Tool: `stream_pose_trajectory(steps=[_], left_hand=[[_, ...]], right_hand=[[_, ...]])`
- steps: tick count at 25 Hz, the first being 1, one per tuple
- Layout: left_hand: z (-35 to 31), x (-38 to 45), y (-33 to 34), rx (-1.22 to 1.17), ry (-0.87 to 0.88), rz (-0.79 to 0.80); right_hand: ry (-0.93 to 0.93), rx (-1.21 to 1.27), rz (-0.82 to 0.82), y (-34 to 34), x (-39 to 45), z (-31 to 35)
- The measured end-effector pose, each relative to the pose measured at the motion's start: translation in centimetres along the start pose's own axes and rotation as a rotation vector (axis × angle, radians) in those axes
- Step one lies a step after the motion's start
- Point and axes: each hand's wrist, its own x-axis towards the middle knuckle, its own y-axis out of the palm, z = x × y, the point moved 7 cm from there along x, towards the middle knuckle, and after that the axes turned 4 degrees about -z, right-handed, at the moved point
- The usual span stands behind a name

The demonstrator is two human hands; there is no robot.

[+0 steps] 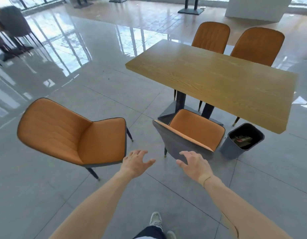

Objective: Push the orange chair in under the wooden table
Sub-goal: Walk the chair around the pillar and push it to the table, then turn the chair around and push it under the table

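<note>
Here the step in hand looks like the reach, before any push begins. Both hands stretch forward with fingers spread and empty: the right hand (195, 163) hovers at the grey back of the orange chair (192, 135), its fingertips over the lower part of the backrest, though whether they touch it I cannot tell; the left hand (136, 163) hangs in the gap just left of that chair, apart from it. The chair stands on the tiled floor facing the wooden table (218, 83), its seat front near the table's dark pedestal base but the seat still out in the open, not under the tabletop. A grey waste bin (242, 140) sits just beside the chair on its right, near the tabletop's corner. A second orange chair (71, 131) stands to the left, turned sideways, well apart from the table. Next, I judge, each grip should close on the backrest's top edge and drive the chair straight forward, keeping clear of the bin.
</note>
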Motion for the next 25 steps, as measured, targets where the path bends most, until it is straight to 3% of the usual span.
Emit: stream_pose_trajectory(steps=[7,14,20,25], left_hand=[[11.3,-11.2,-2.9,-0.231,-0.239,-0.143],[25.2,-24.5,-5.4,-0.419,-0.509,-0.35],[37.0,-31.9,-7.6,-0.434,-0.59,-0.48],[47.6,-34.4,-9.5,-0.47,-0.597,-0.505]], right_hand=[[-0.29,-0.016,0.167,4.6,-2.1,9.9],[-0.637,-0.021,0.277,9.0,-5.3,27.0],[-0.873,-0.061,0.248,12.6,-8.7,42.7],[-0.944,-0.145,0.269,17.7,-10.8,53.1]])
